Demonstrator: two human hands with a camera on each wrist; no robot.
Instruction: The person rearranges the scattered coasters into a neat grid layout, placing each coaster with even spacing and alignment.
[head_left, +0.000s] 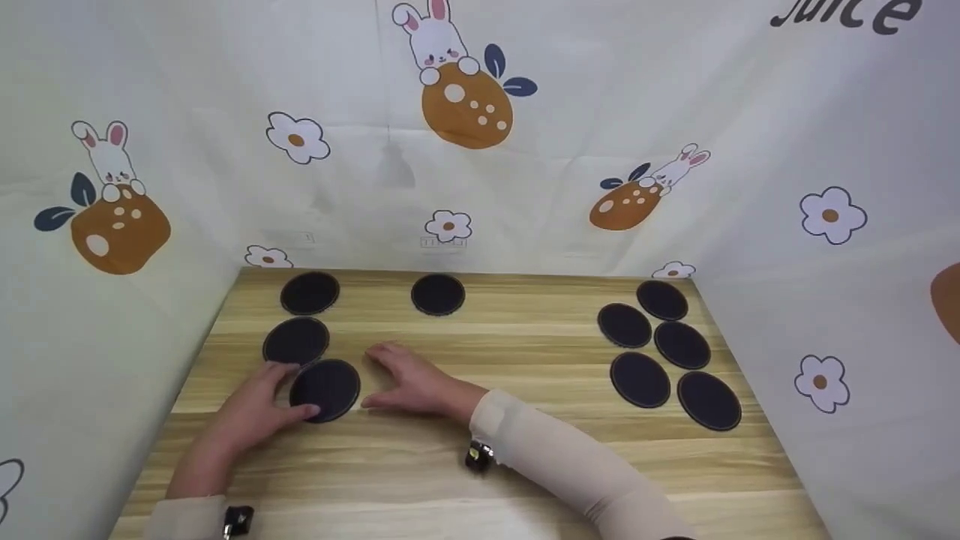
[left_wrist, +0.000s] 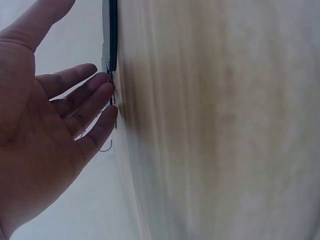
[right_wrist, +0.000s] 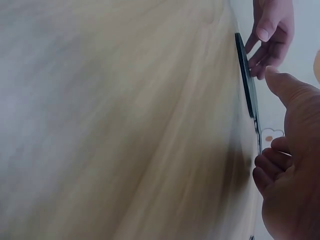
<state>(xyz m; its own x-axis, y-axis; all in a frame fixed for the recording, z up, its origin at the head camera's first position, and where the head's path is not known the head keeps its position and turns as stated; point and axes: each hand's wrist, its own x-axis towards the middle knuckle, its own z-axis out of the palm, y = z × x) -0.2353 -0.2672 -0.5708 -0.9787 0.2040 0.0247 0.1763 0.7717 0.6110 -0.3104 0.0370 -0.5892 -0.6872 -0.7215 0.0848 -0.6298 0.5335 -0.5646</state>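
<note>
Three round black coasters with a thin stitched-looking border lie at the left of the table: a back one point(head_left: 310, 293), a middle one point(head_left: 296, 341) and a near one point(head_left: 330, 390). My left hand point(head_left: 251, 409) is at the left side of the near coaster, its thumb over that coaster's lower edge. Its fingertips are by the spot where the middle and near coasters meet. In the left wrist view, the left hand point(left_wrist: 45, 115) has loosely extended fingers. To the right of the near coaster, my right hand point(head_left: 412, 382) rests low over the wood, thumb and fingers spread, holding nothing.
Another black coaster point(head_left: 438, 294) lies at the back middle of the wooden table point(head_left: 480, 480). Several more, among them a nearest one point(head_left: 709, 400), are grouped at the right. Patterned white cloth point(head_left: 555, 195) walls in the table's back and both sides.
</note>
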